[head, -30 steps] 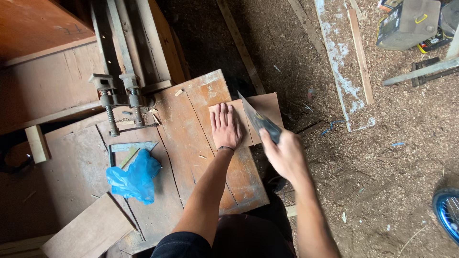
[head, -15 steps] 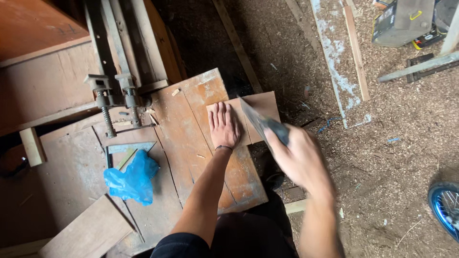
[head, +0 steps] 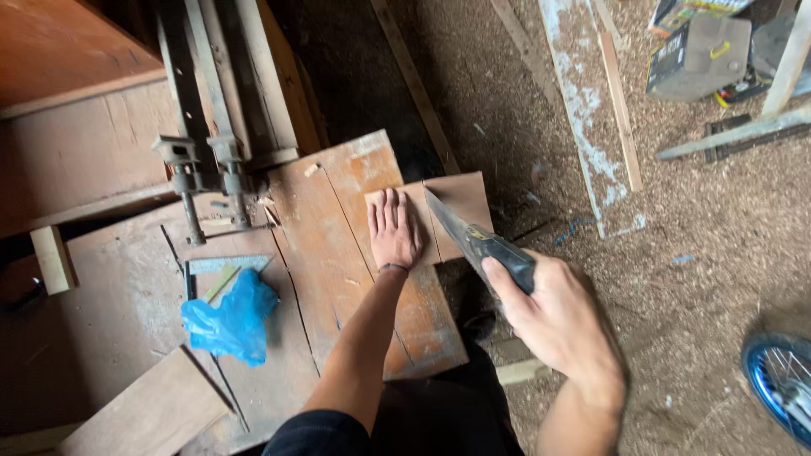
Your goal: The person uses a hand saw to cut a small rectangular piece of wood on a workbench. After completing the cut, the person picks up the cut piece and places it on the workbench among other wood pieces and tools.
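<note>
A view from above onto a rough wooden workbench and a sawdust-covered floor. At the far left, a small pale wood block [head: 52,257] lies on the dark bench surface [head: 93,329], and a loose plank [head: 144,414] sits at the bottom left corner. Just right of that, a crumpled blue plastic bag [head: 230,317] rests on the bench, touching a metal try square [head: 224,264] that lies above it. Behind these, two long metal bar clamps [head: 203,152] stand side by side, running up toward the top of the view. To their right, a reddish, worn board [head: 338,253] lies across the bench at a slant. On its far end rests a thin brown panel [head: 460,198] that juts out past the board's right edge. The left hand [head: 394,230] lies flat and open on this panel, palm down, fingers together and pointing away, pressing the panel onto the board. Just to the right, the right hand [head: 557,317] is closed around the dark handle of a handsaw [head: 473,236], whose blade angles up and left, its tip meeting the panel beside the left hand. Further right, the floor is thick with sawdust [head: 693,253], with a long paint-streaked plank [head: 591,110] lying on it. At the top right sits a grey tool case [head: 697,55], and at the bottom right edge a blue wheel rim [head: 781,380] shows partly.
</note>
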